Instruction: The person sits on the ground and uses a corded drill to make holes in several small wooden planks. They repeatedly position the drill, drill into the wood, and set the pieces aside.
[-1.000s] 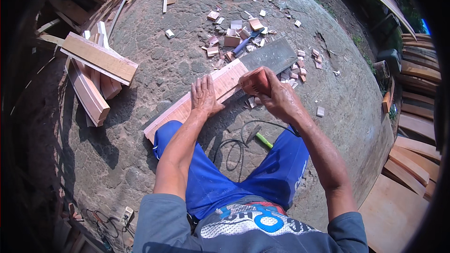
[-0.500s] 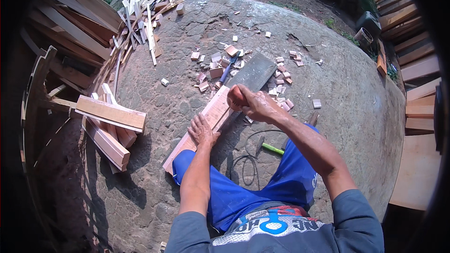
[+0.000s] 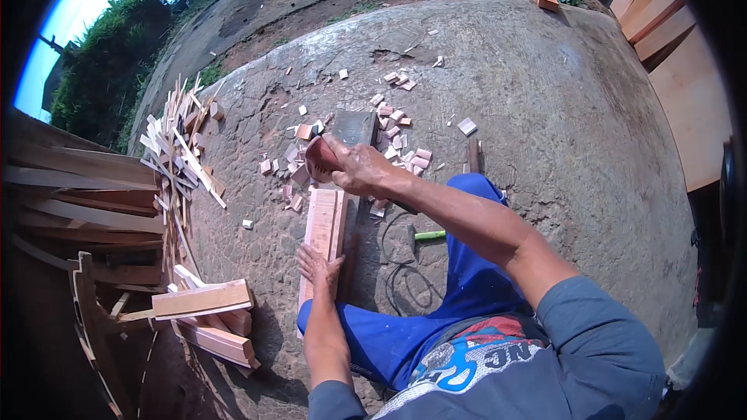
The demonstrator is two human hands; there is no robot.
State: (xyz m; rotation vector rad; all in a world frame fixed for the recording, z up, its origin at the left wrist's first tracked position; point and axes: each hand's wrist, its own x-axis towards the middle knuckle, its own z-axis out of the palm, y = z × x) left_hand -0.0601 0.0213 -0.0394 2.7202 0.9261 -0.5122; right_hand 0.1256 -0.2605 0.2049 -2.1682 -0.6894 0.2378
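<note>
My left hand lies spread over a pale pinkish wooden beam, which has a long step along its right side. The beam's near end rests by my left knee. My right hand is closed round a rounded reddish-brown tool; its working end is hidden, so I cannot tell its exact kind. The tool is at the beam's far end, over a dark grey board. Whether it touches the wood cannot be seen.
Small cut blocks lie scattered around the board. A green-handled hammer and a dark cable lie between my legs. Cut beams are stacked at left, near a heap of thin offcuts. Planks stand at right.
The whole view has turned, so the beam now points nearly straight ahead. The right hand and tool now appear slightly beyond the beam's far end. The left hand stays on the beam.
</note>
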